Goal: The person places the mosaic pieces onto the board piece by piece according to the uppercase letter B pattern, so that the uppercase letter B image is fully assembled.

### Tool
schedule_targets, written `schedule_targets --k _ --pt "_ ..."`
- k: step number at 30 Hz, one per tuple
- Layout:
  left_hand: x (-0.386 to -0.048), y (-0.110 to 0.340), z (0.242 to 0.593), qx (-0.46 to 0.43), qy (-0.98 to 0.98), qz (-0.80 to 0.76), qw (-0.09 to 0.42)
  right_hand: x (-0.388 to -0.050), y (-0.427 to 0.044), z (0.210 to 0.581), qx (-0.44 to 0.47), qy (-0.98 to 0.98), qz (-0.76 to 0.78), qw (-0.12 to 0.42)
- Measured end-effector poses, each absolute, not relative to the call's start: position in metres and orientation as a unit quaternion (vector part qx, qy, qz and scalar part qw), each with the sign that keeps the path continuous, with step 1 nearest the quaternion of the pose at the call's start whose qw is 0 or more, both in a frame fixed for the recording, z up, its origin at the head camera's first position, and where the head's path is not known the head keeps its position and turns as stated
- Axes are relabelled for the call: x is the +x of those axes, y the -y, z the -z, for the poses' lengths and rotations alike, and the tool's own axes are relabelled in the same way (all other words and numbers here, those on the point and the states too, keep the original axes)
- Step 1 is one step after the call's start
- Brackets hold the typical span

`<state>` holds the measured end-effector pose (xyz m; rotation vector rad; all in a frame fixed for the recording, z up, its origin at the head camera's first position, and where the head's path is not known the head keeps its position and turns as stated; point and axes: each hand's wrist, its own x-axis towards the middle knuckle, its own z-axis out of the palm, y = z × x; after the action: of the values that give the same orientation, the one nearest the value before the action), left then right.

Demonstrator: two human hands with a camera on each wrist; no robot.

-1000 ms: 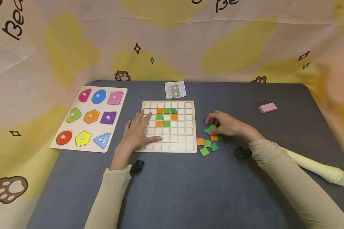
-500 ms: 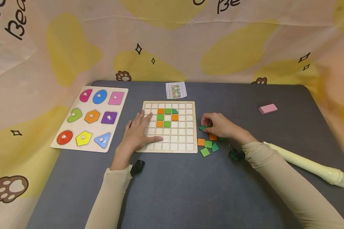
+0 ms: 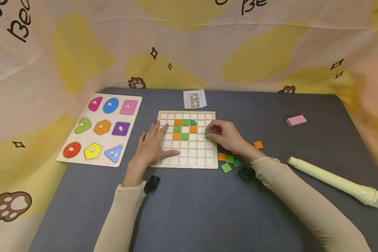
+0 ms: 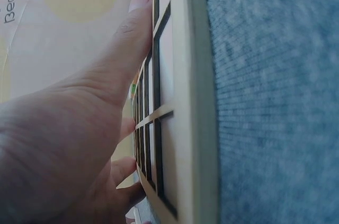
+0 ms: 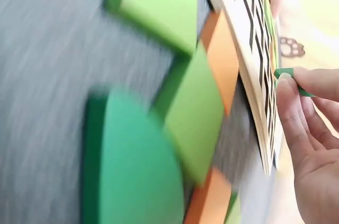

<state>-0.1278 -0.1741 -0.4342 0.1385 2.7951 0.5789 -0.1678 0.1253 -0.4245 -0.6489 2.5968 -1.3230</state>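
Note:
My left hand [image 3: 150, 146] rests spread on the left part of the wooden grid board [image 3: 204, 162]; in the left wrist view that hand [image 4: 79, 113] touches the board's surface. Between thumb and finger, my right hand [image 3: 228, 137] pinches a dark green piece [image 3: 209, 133] above the board's right columns. The right wrist view shows the same hand [image 5: 312, 123] with the green piece [image 5: 288, 72]. Orange and green squares, such as this orange one [image 3: 193, 129], and a rounded dark green piece [image 3: 193, 122] lie in the board's cells.
Loose pieces, including a green square [image 3: 226, 168] and an orange one [image 3: 258, 145], lie right of the board. A shape puzzle [image 3: 97, 140] is at the left, a pattern card [image 3: 194, 99] behind. Farther right are a pink block [image 3: 296, 120] and a pale yellow tube [image 3: 334, 180].
My right hand has moved left from the loose pieces to above the board, carrying the dark green piece. An orange square by the right forearm is now uncovered. The left hand stays in place.

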Motion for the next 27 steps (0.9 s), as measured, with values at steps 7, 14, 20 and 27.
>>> schedule_targets --k 7,14,20,27 --pt "-0.128 0.175 0.435 0.048 -0.969 -0.198 0.142 -0.169 -0.099 0.428 -0.180 -0.867 0.457 0.082" --pt "-0.127 0.174 0.434 0.052 -0.968 -0.200 0.141 -0.169 -0.081 0.431 -0.173 -0.874 0.444 0.097" --pt "-0.127 0.173 0.433 0.049 -0.969 -0.198 0.143 -0.171 -0.075 0.433 -0.175 -0.887 0.420 0.080" --pt "-0.127 0.174 0.433 0.049 -0.968 -0.199 0.141 -0.172 -0.072 0.432 -0.169 -0.890 0.412 0.100"
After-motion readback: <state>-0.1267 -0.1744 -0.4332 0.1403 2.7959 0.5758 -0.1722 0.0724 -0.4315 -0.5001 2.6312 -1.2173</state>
